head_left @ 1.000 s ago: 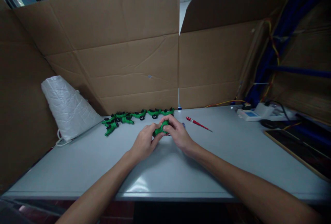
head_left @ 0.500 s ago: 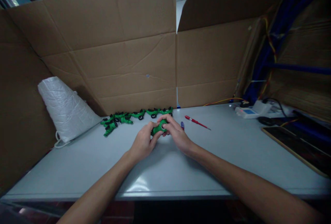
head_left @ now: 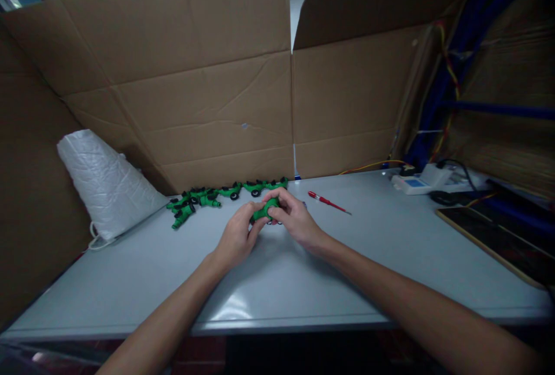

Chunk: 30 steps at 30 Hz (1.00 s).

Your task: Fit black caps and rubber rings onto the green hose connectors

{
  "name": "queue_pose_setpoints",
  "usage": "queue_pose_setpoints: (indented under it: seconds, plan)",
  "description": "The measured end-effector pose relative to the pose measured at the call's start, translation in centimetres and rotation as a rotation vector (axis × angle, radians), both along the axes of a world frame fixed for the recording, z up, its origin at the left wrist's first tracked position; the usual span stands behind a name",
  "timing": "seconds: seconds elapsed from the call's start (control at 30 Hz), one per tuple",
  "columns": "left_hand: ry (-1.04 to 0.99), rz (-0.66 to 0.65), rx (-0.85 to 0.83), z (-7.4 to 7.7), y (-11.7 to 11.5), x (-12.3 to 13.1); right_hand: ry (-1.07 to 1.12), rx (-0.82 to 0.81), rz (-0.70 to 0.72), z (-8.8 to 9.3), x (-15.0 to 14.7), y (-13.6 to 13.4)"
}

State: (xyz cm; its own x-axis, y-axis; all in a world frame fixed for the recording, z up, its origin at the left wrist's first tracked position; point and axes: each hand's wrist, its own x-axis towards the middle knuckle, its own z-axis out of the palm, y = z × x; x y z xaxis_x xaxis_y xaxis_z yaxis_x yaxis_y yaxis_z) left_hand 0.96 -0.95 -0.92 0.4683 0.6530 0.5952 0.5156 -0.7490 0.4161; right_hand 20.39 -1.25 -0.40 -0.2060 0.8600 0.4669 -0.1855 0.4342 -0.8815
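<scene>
A green plastic piece with a rounded end (head_left: 259, 213) is held between both hands, a little above the table. On its left end my left hand (head_left: 237, 230) is closed, thumb and fingers pinching it. My right hand (head_left: 299, 226) wraps the rounded end, with the thumb pressed on its face. Fingers hide much of the piece, so its exact kind does not show. Behind the hands, several similar green pieces with black round parts (head_left: 229, 191) lie in a row along the cardboard. A red screwdriver (head_left: 327, 201) rests right of my right hand.
Cardboard walls (head_left: 208, 103) enclose the grey table (head_left: 347, 282). At the left stands a silvery-white padded bag (head_left: 108, 190). A power strip (head_left: 411, 184) with cables and a dark flat panel (head_left: 489, 242) lie at the right, by a blue metal frame (head_left: 433, 109).
My right thumb has moved over the round opening that showed on the green piece. Both hands still hold it. The whole view has shifted slightly.
</scene>
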Motion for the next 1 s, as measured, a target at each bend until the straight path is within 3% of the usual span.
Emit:
queue_pose_setpoints:
  seconds: [0.23, 0.47, 0.77, 1.0]
  plan:
    - [0.021, -0.011, -0.014, -0.2, 0.1, -0.1, -0.007, 0.015, -0.022, -0.5, 0.0, 0.3]
    - [-0.059, 0.01, -0.061, -0.2, 0.2, 0.0, 0.0, -0.048, 0.067, 0.1, 0.4, 0.5]
    - [0.032, -0.001, 0.002, 0.2, 0.3, -0.4, -0.095, -0.055, 0.094, -0.7, 1.2, 1.2]
    - [0.011, 0.013, -0.052, -0.2, 0.7, -0.4, -0.189, 0.023, -0.005, -1.1, 1.1, 1.1]
